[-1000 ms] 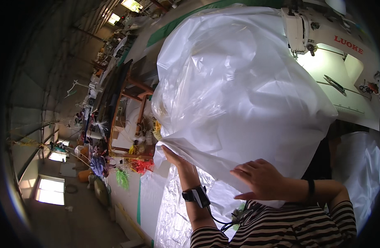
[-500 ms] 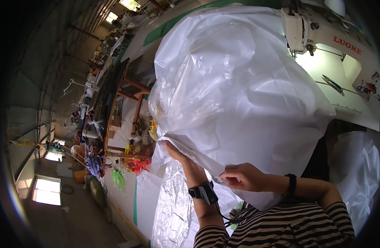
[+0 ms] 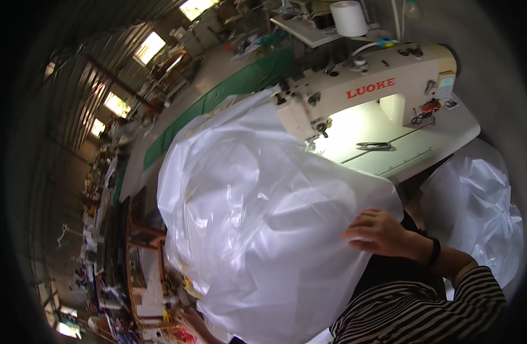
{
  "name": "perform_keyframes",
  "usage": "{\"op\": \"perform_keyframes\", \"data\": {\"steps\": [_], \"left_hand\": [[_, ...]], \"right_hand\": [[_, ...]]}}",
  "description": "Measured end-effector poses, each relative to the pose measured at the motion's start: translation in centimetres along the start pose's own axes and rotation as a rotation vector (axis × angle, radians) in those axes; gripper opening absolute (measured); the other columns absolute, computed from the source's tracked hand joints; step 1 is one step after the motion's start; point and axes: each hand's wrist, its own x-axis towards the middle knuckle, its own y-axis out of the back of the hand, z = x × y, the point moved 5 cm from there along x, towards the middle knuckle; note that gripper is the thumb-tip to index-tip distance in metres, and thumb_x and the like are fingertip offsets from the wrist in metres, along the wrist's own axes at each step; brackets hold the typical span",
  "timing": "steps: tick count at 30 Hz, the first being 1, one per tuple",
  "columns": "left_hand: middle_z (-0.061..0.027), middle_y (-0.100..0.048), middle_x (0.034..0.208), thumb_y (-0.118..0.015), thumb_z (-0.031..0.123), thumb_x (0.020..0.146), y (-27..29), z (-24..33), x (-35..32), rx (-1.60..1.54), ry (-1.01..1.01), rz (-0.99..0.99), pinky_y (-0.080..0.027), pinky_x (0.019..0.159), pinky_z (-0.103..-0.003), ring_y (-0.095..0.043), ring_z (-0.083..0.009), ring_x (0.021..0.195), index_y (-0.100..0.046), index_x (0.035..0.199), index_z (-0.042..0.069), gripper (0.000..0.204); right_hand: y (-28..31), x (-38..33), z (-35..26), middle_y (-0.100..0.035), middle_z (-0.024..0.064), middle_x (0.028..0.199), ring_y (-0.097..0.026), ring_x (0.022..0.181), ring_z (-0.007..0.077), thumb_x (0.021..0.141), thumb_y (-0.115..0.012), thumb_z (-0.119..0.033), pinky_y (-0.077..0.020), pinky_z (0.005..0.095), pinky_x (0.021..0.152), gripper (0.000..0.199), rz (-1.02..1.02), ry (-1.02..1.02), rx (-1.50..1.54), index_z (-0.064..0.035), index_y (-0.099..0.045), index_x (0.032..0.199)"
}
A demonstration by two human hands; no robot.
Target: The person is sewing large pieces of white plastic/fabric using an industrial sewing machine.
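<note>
A large sheet of translucent white plastic (image 3: pixel 275 229) is heaped before me, its far edge reaching under the head of a white sewing machine (image 3: pixel 315 97). My right hand (image 3: pixel 381 232) rests over the sheet's right side with its fingers stretched out, not closed on anything. At the lower left, past the sheet's left edge, my left hand (image 3: pixel 192 322) shows partly and somewhat blurred; its fingers look apart with nothing visible in them. On the machine bed lies a pair of metal thread snips (image 3: pixel 375 147), beside the lit needle area.
To the right hangs another bundle of clear plastic (image 3: pixel 481 212). A white thread cone (image 3: pixel 349 18) stands behind the machine. Green sheeting (image 3: pixel 217 106) runs along the far side. A wooden frame (image 3: pixel 146 235) and cluttered tables are at the left.
The view has swung toward the sewing machine, which now shows fully. Both hands have parted from the sheet's near edge: the right moved to its right side, the left to its left edge.
</note>
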Motion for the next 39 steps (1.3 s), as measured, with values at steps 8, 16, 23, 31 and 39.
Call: {"op": "perform_keyframes", "data": {"steps": [8, 16, 23, 31, 39], "left_hand": [[-0.0188, -0.058, 0.126, -0.06, 0.023, 0.093, -9.6, 29.9, -9.8, -0.345, -0.71, -0.108, -0.038, 0.1, -0.048, -0.052, -0.0395, 0.117, -0.054, 0.129, 0.004, 0.042], [-0.0237, -0.058, 0.126, -0.054, 0.04, 0.096, -13.0, 27.6, -0.4, -0.073, -0.757, -0.106, -0.035, 0.103, -0.054, -0.05, -0.0447, 0.118, -0.057, 0.127, 0.004, 0.047], [-0.0208, -0.064, 0.121, -0.046, 0.041, 0.1, -13.9, 28.0, 10.5, -0.38, -0.624, -0.622, -0.043, 0.099, -0.043, -0.056, -0.0402, 0.115, -0.057, 0.127, 0.001, 0.049], [-0.0219, -0.06, 0.125, -0.066, 0.011, 0.087, -8.4, 35.3, -3.7, -0.368, -0.783, 0.054, -0.045, 0.098, -0.045, -0.058, -0.0371, 0.116, -0.054, 0.13, 0.001, 0.046], [-0.0067, -0.063, 0.096, -0.075, 0.016, 0.083, -5.8, 36.6, -15.3, -2.121, -0.182, -1.398, -0.047, 0.099, -0.051, -0.062, -0.024, 0.095, -0.046, 0.138, 0.007, 0.062]], "right_hand": [[4.6, -5.4, 7.8, -0.058, 0.0118, 0.107, -0.062, 0.097, 0.0302, 0.077, -0.078, -0.023, -0.0512, 0.0403, 0.083, 0.045, 0.359, -0.629, -0.339, -0.0068, -0.051, 0.109], [-5.0, -9.6, 8.7, -0.071, 0.0059, 0.098, -0.068, 0.091, 0.0242, 0.09, -0.061, -0.035, -0.054, 0.0365, 0.078, 0.024, -0.288, -0.643, 0.145, -0.0173, -0.07, 0.102], [-12.4, -6.9, -5.3, -0.071, 0.0089, 0.095, -0.067, 0.086, 0.0196, 0.097, -0.057, -0.033, -0.0513, 0.0311, 0.078, 0.031, -1.027, -0.26, 1.014, -0.0069, -0.067, 0.111], [-3.3, -5.8, 7.0, -0.065, 0.008, 0.098, -0.065, 0.089, 0.0196, 0.08, -0.079, -0.035, -0.0524, 0.0295, 0.079, 0.052, 0.242, -0.722, 0.309, -0.0023, -0.056, 0.114], [-12.3, -7.1, 8.1, -0.068, 0.0066, 0.109, -0.062, 0.1, 0.0128, 0.094, -0.065, -0.017, -0.049, 0.029, 0.093, 0.031, -0.043, -0.833, 1.29, 0.0034, -0.062, 0.118]]}}
